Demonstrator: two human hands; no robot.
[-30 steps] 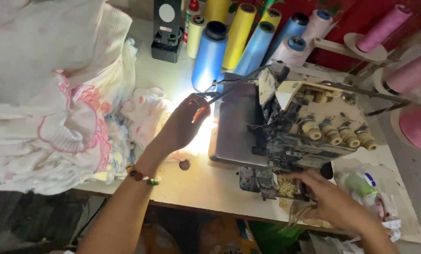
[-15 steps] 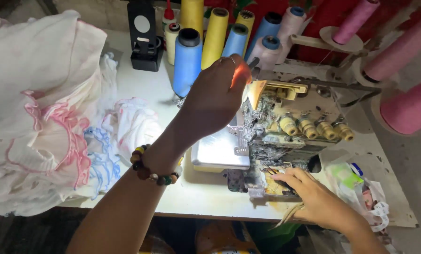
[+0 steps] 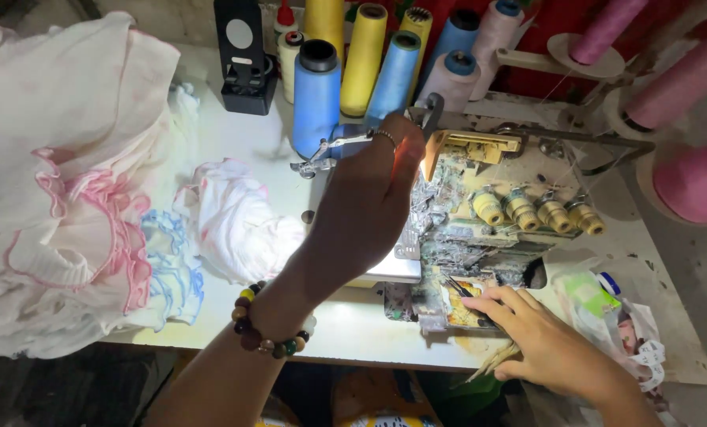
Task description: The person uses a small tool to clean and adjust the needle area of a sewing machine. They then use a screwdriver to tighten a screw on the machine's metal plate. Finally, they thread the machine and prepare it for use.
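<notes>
The left hand [image 3: 367, 207] reaches over the sewing machine [image 3: 488, 213], its fingers curled around metal thread snips [image 3: 331, 150] just in front of the blue thread cone [image 3: 316, 95]. The right hand [image 3: 545, 344] lies at the machine's front, fingers spread, with thin sticks [image 3: 492, 362] underneath. White ruffled garments [image 3: 61, 198] are piled left of the machine.

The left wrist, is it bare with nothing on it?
No, a beaded bracelet circles the wrist of the left hand, which is raised over the sewing machine.
</notes>
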